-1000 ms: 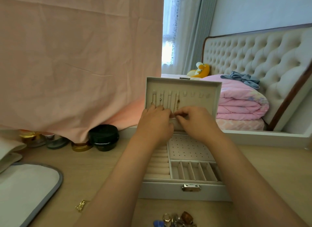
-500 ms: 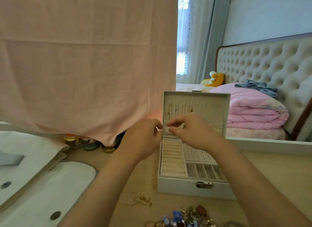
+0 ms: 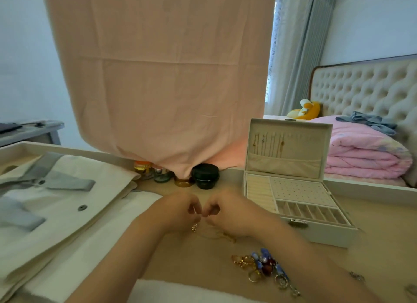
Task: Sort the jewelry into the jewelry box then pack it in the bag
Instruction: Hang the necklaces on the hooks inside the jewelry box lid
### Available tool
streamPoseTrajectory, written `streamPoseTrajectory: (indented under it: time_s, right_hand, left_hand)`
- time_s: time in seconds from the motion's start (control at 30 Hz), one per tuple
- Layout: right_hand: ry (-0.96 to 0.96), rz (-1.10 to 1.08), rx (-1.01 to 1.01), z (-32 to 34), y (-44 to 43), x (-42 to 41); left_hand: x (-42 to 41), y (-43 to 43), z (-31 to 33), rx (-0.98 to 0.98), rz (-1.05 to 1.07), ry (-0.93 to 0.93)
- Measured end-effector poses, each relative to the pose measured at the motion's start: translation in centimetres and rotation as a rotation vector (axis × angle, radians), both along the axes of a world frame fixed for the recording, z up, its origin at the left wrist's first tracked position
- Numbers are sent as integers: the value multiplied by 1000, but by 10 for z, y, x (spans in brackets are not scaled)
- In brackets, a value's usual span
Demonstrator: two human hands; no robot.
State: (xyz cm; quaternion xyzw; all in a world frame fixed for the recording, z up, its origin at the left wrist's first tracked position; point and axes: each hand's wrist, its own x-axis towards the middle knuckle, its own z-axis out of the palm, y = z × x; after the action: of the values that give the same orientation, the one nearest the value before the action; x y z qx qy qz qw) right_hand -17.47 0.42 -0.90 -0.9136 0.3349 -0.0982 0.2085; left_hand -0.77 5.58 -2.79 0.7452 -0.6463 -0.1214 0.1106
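Observation:
The white jewelry box (image 3: 316, 234) stands open on the table at the right, with several gold necklaces (image 3: 268, 144) hanging in its raised lid. My left hand (image 3: 178, 212) and my right hand (image 3: 228, 212) are close together left of the box, fingers curled, both pinching a thin gold necklace (image 3: 216, 234) that trails onto the table below them. A pile of rings and beaded jewelry (image 3: 264, 265) lies on the table nearer to me. The cream bag (image 3: 56, 203) with grey straps lies flat at the left.
Small jars (image 3: 204, 175) stand behind my hands under a hanging pink cloth (image 3: 158, 77). Behind the box is a bed with a folded pink quilt (image 3: 365, 153). A small ring (image 3: 356, 275) lies at the far right. A white towel edge (image 3: 180, 291) is near me.
Both hands left the box lid and came down to the table left of the box, where they now pinch a gold necklace. The view swung left, showing more of the bag.

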Motion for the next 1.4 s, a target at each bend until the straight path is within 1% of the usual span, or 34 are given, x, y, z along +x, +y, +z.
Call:
streamPoseTrajectory:
  time_s: [0.07, 0.23, 0.37, 0.5, 0.6, 0.83, 0.9, 0.97, 1.07, 1.17, 1.27, 1.33, 1.4]
  right_hand:
    - [35, -29, -28, -11, 4, 7]
    - [122, -55, -138, -31, 3, 15]
    - [87, -54, -170, -38, 0, 14]
    - [45, -41, -163, -46, -2, 12]
    - [-26, -39, -108, -45, -2, 10]
    - [-257, -17, 223, -29, -4, 1]
    - [-312, -13, 317, -21, -5, -3]
    - [-341, 4, 348, -12, -7, -7]
    - [-443, 11, 469, 1, -8, -13]
    - [-550, 48, 588, 14, -9, -23]
    - [-647, 87, 726, 21, -15, -35]
    - [-664, 107, 819, 23, -23, -43]
    - [-640, 119, 886, 24, -32, -51]
  left_hand:
    - [4, 7, -6, 36, 32, 27]
    - [8, 10, -12, 3, 23, 31]
    - [9, 11, -15, -12, 3, 73]
    - [10, 14, -18, -83, -23, 126]
    - [10, 15, -18, -157, -14, 296]
    - [6, 21, -10, -228, 14, 869]
    - [6, 22, -8, -237, 15, 987]
    - [5, 21, -6, -221, 26, 1069]
    - [4, 18, -5, -206, 60, 1071]
    - [2, 18, -5, -224, 21, 974]
    - [-2, 20, -3, -293, 3, 869]
    - [-6, 18, 0, -361, 27, 839]
    - [-11, 14, 4, -424, 55, 856]
